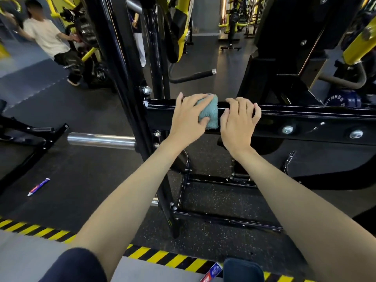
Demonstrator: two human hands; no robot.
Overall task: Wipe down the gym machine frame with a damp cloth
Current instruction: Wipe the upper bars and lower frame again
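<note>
A black horizontal frame bar (305, 117) of the gym machine crosses the middle of the view. A folded teal cloth (210, 115) is draped over this bar. My left hand (189, 117) lies on the cloth with fingers spread, pressing it against the bar. My right hand (238, 123) sits just right of the cloth, its curled fingers hooked over the bar's top edge. Part of the cloth is hidden under my left hand.
A black upright post (126, 78) joins the bar at its left end, with a chrome sleeve (101, 141) sticking out leftward. A tube (38, 187) lies on the dark rubber floor. Yellow-black hazard tape (162, 257) runs along the near edge. A person (53, 41) stands far left.
</note>
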